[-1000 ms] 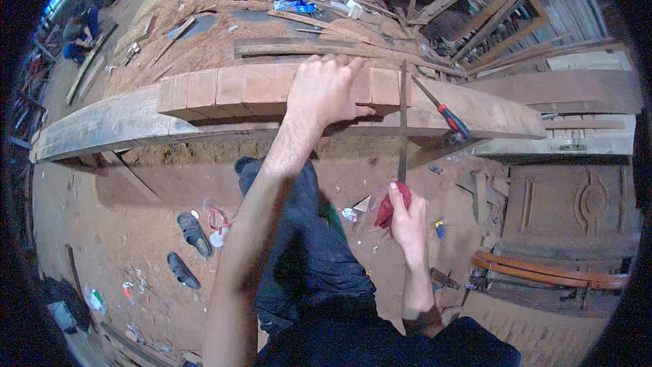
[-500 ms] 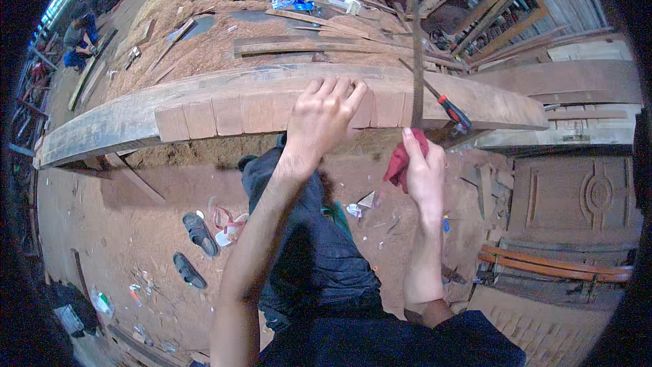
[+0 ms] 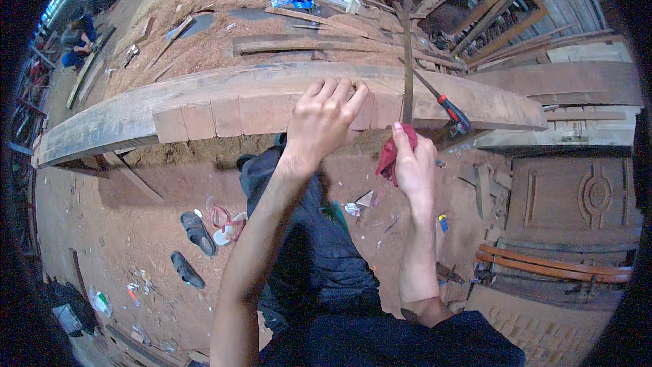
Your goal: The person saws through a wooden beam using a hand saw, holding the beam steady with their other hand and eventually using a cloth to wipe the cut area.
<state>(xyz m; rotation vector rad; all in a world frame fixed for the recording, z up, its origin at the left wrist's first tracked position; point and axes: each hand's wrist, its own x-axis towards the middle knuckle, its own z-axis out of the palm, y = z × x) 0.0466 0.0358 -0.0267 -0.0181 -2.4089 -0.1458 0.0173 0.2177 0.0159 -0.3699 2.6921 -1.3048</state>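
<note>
A thick wooden beam (image 3: 102, 126) runs across in front of me, with several block-like sections (image 3: 227, 115) marked off by lines along its near side. My left hand (image 3: 322, 119) is closed over the near edge of this wood, its fingers curled on top. To the right, my right hand (image 3: 415, 166) grips the near end of a long, narrow saw (image 3: 408, 75), where a red cloth (image 3: 388, 158) is bunched; any handle is hidden. The toothed blade stretches away across the beam. A screwdriver (image 3: 454, 113) with a red and black handle lies just right of the blade.
Sawdust and loose boards (image 3: 292, 43) cover the ground beyond the beam. Sandals (image 3: 198, 232) lie at the lower left. A carved wooden panel (image 3: 570, 194) and orange-brown strips (image 3: 550, 266) are at the right. A person (image 3: 80, 41) crouches at the far left.
My right hand, with the saw and cloth, has shifted a little left. The blade has moved left across the beam, away from the screwdriver. My left hand stays nearly still.
</note>
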